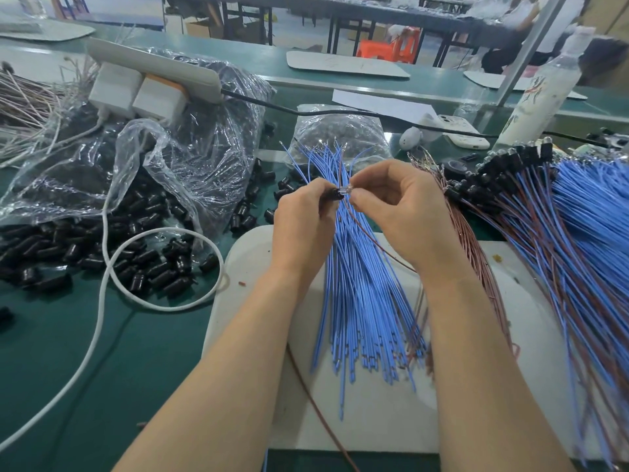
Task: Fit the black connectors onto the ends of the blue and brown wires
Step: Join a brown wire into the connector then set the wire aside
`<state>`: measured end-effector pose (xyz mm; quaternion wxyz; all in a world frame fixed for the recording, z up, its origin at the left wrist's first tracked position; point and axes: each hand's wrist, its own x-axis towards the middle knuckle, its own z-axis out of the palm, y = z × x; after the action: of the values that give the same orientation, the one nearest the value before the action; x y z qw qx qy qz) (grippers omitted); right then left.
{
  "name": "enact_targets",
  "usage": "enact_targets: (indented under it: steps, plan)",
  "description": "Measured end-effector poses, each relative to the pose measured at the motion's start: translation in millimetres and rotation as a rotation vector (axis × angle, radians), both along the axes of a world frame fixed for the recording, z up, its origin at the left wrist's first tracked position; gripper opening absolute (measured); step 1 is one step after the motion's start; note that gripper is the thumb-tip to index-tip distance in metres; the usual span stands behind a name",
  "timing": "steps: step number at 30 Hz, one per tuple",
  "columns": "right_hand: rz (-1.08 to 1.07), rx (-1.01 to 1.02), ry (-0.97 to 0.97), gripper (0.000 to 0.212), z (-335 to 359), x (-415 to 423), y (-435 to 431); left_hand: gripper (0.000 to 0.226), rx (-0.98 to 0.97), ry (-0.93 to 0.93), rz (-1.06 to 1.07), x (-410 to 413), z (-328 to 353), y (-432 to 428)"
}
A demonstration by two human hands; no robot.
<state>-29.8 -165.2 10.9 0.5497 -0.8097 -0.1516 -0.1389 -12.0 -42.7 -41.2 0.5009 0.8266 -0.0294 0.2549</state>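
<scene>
Loose black connectors [102, 253] and a looping white cable [163, 267] are crowding the green bench [136, 352] to the left, finished wire bundles [561, 233] are blocking the right, and only the near-left bench and the pale board [374, 420] beside the blue wires [360, 301] are lying open.

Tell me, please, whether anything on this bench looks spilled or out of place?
Yes: loose black connectors have spilled from the torn clear bag across the green mat, and a white cable loops over them. A power strip sits tilted on top of the bag.
</scene>
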Motion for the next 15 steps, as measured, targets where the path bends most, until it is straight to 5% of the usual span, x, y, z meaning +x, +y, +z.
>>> enact_targets:
  steps: [15]
  plan:
    - [-0.224,-0.283,-0.129,0.011,-5.9,0.1,6.3,0.014,0.193,-0.006,0.011,-8.5,5.3,2.6]
